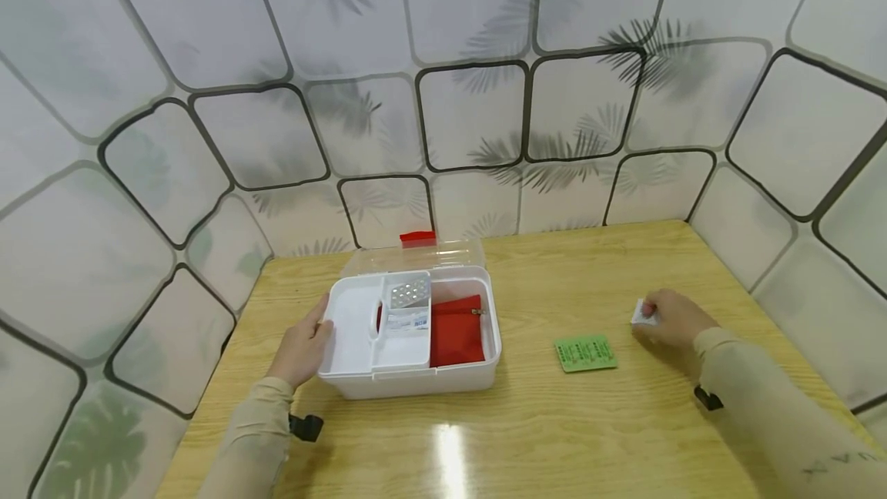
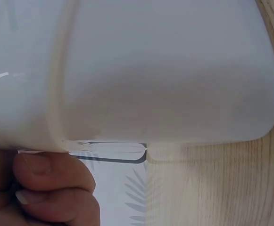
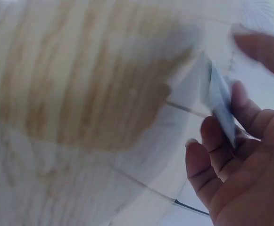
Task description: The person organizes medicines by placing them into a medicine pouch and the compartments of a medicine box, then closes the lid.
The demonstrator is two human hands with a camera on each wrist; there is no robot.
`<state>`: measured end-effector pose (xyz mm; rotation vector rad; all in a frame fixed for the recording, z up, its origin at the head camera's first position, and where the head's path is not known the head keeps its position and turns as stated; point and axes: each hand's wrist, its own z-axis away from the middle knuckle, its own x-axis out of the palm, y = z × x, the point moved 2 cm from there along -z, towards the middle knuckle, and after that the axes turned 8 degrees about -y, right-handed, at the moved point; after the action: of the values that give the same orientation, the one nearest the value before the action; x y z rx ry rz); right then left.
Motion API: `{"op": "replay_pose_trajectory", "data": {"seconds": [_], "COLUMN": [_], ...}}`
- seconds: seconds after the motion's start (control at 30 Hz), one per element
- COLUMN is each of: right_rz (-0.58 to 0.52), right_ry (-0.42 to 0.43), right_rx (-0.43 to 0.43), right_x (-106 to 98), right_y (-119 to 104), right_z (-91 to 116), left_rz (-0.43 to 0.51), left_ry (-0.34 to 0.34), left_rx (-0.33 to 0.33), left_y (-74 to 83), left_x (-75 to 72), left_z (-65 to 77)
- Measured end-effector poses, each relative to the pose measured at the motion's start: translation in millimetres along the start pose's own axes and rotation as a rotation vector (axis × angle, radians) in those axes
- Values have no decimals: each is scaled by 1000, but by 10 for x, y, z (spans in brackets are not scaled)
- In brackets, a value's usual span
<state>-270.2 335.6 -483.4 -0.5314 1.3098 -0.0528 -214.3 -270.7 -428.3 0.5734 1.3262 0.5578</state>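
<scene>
A white medicine box (image 1: 409, 383) stands on the table with its clear lid (image 1: 416, 255) folded back. My left hand (image 1: 302, 345) grips the box's left rim, and the left wrist view shows its curled fingers (image 2: 56, 174) beside the box wall (image 2: 174, 94). On the right, my right hand (image 1: 671, 318) holds a small white packet (image 1: 643, 314) just over the table. In the right wrist view the packet (image 3: 220, 101) sits among the curled fingers, the thumb lifted away from it. Between the box and that hand lies a green blister pack (image 1: 585, 353).
Inside the box are a white tray (image 1: 353, 329), a silver blister pack (image 1: 410, 293), a small white-and-blue packet (image 1: 407, 321) and a red zipped pouch (image 1: 456, 333). A red latch (image 1: 418, 239) tops the lid. Patterned cloth (image 1: 478, 114) surrounds the wooden table (image 1: 540, 437) at the back and sides.
</scene>
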Motion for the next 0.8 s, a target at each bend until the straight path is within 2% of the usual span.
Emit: {"op": "replay_pose_trajectory", "data": {"seconds": [0.13, 0.23, 0.3, 0.4, 0.53, 0.67, 0.8], "right_rz": [-92, -236, -355, -530, -674, -702, -622], "right_ry": [8, 63, 79, 72, 41, 28, 44], "right_rx": [32, 25, -3, -91, -224, -340, -433], "right_x": [-104, -233, -317, -403, -422, -349, -191], "right_y": [-73, -264, -474, -855, -1382, -1869, -2249], "right_z": [42, 67, 70, 60, 66, 89, 113], "left_rz": [-5, -13, -20, -28, -23, 2, 32], "left_ry": [-4, -2, 1, 4, 3, 6, 16], "left_rx": [5, 6, 12, 34, 68, 81, 81], "left_y": [8, 19, 38, 90, 184, 305, 427], "left_x": [5, 13, 26, 72, 182, 321, 459], "left_z": [-1, 11, 22, 38, 44, 60, 75]}}
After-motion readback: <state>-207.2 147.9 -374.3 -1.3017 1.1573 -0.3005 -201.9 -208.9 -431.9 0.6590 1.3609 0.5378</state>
